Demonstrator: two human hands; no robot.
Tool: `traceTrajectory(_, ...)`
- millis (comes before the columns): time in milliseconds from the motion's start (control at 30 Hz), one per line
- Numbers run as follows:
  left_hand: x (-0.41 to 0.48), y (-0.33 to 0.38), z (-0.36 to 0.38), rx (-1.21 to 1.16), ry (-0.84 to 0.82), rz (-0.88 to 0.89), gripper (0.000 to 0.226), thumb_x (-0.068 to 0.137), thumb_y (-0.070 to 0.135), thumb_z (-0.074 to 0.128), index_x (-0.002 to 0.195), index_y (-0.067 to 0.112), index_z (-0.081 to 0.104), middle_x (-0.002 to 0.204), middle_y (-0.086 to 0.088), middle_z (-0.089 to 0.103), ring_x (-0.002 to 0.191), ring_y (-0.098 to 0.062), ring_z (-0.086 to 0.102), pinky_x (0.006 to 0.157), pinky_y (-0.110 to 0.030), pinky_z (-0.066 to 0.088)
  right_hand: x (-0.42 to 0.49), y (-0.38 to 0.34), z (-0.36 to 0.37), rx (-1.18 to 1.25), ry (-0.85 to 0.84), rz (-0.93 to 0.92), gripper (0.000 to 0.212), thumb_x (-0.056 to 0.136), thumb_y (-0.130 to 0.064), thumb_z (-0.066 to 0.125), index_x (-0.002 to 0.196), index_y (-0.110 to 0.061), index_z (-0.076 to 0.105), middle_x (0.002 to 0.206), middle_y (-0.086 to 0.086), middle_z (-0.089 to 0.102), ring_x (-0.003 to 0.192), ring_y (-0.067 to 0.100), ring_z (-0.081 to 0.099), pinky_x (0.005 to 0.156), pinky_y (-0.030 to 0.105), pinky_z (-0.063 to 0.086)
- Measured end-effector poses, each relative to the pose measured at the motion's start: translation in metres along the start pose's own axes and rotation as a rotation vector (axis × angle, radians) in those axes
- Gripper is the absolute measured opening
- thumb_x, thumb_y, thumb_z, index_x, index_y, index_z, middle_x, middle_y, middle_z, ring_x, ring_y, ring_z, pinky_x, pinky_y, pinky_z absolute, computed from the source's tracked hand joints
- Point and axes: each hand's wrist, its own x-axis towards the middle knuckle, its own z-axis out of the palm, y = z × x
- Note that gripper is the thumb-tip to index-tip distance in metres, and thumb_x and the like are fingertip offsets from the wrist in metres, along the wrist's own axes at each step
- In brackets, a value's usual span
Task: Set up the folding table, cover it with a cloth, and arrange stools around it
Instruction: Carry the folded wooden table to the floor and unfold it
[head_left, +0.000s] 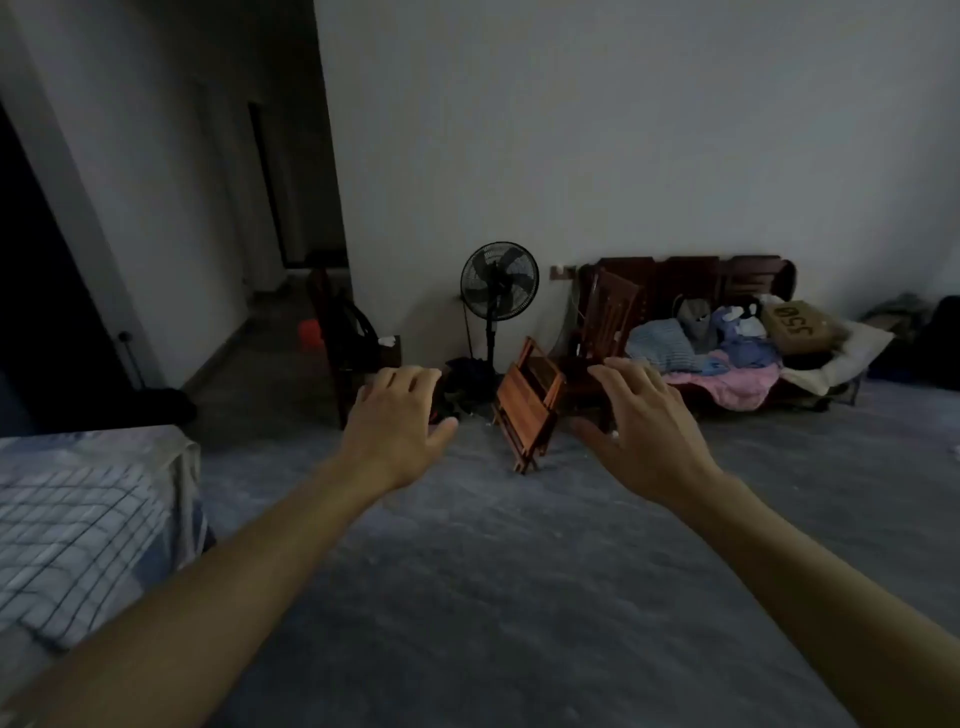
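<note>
Reaching out over bare floor (493, 597) in a dim room, both arms stretched forward, palms down. Judged the opening step: folding table not yet fetched, nothing unfolded, no cloth laid, no stools placed.

Largest first. Wall (623, 130) at the far edge of the floor, with a dark passage (291, 208) off the far left corner. Bed (78, 519) with a checked cover at the near left edge of the floor. Wooden bench (691, 275) against the wall at the far right, heaped with clothes (722, 353) and a cardboard box (795, 325). Standing fan (498, 283) by the wall, near the middle. Dark chair (343, 343) left of the fan, with a bag on it.

Folding table (530, 400): folded flat, standing tilted on the floor just in front of the fan and beside the bench, well apart from both hands though seen between them.

Left hand (400, 415): fingers spread, grip slack and holding nothing. Right hand (644, 426): the same, splayed and bare.

Next move, as a judgement: walking closer, taking the folded frame by its two sides, carrying it to the clear middle of the floor. In the way: dark clutter (462, 384) at the fan's foot, and the fan's stand close behind the frame, liable to be knocked. Stools not made out anywhere; too dark to tell.
</note>
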Motion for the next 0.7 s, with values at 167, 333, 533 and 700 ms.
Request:
traceTrajectory(167,0.083,0.008,0.038,-0.012,-0.024,0.008,0.062,0.091,0.051,0.052,0.143,0.021,0.036,0.143,0.000,0.043,0.131,-0.021,0.035,0.105,-0.042,0.035,0.064,0.043,0.032,0.061,-0.012,0.033,0.067,0.092,-0.049,0.058,0.145,-0.013,0.040,0.150,0.007,0.039,0.140,0.025,0.031,0.110,0.042,0.032)
traceTrajectory(333,0.152,-0.001,0.072,-0.019,-0.004,0.019,0.062,0.091,0.052,0.051,0.142,0.021,0.037,0.142,0.000,0.044,0.131,-0.020,0.035,0.105,-0.041,0.035,0.128,0.077,0.055,0.042,-0.025,0.029,0.068,0.092,-0.049,0.056,0.147,-0.014,0.038,0.151,0.007,0.038,0.141,0.025,0.030,0.112,0.042,0.032)
traceTrajectory(533,0.231,-0.038,0.119,-0.056,0.005,0.009,0.061,0.091,0.052,0.051,0.142,0.022,0.037,0.142,0.001,0.043,0.132,-0.019,0.034,0.106,-0.041,0.035,0.204,0.099,0.105,0.051,-0.030,0.055,0.067,0.093,-0.051,0.053,0.147,-0.015,0.038,0.152,0.005,0.037,0.142,0.023,0.029,0.112,0.042,0.033)
traceTrajectory(700,0.299,-0.085,0.169,-0.118,0.001,0.000,0.062,0.092,0.053,0.051,0.143,0.021,0.036,0.143,0.000,0.043,0.133,-0.021,0.033,0.106,-0.042,0.035,0.281,0.104,0.160,0.055,-0.041,0.065,0.065,0.093,-0.050,0.055,0.145,-0.014,0.040,0.150,0.006,0.039,0.140,0.025,0.033,0.111,0.043,0.037)
